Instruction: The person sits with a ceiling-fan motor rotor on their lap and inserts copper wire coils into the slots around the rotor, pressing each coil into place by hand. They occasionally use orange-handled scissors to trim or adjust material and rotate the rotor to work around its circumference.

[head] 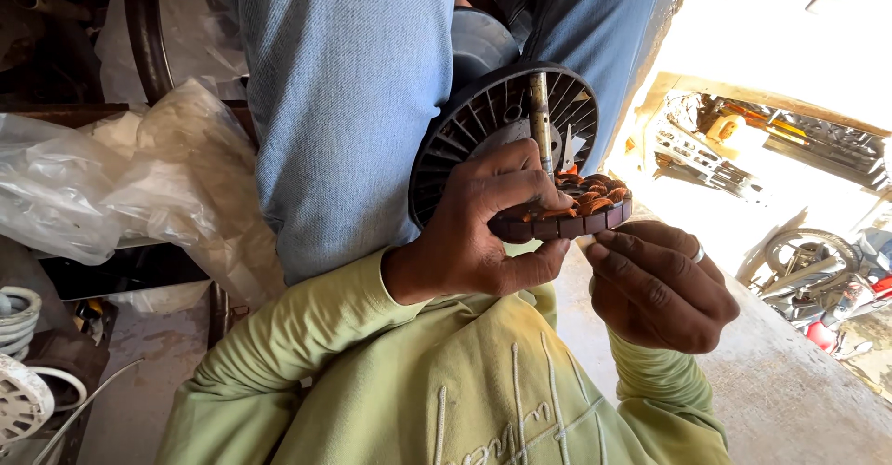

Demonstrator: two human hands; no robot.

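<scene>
My left hand [483, 228] grips a round motor stator [583, 207] with dark slots and copper-coloured windings, thumb under its rim and fingers over the top. A metal shaft [540, 117] sticks up from the stator's middle. My right hand [655, 284], with a ring on one finger, pinches a small white strip [586, 240] against the stator's lower edge. Behind the stator, a black ribbed round motor cover [465, 144] rests on my lap between my blue-jeaned legs [344, 103].
Crumpled clear plastic bags [111, 177] lie at the left. A white coiled cable [17, 321] and a white vented disc [19, 400] sit at the lower left. A concrete ledge [790, 391] runs at the right, with motorcycles [818, 279] beyond in bright sun.
</scene>
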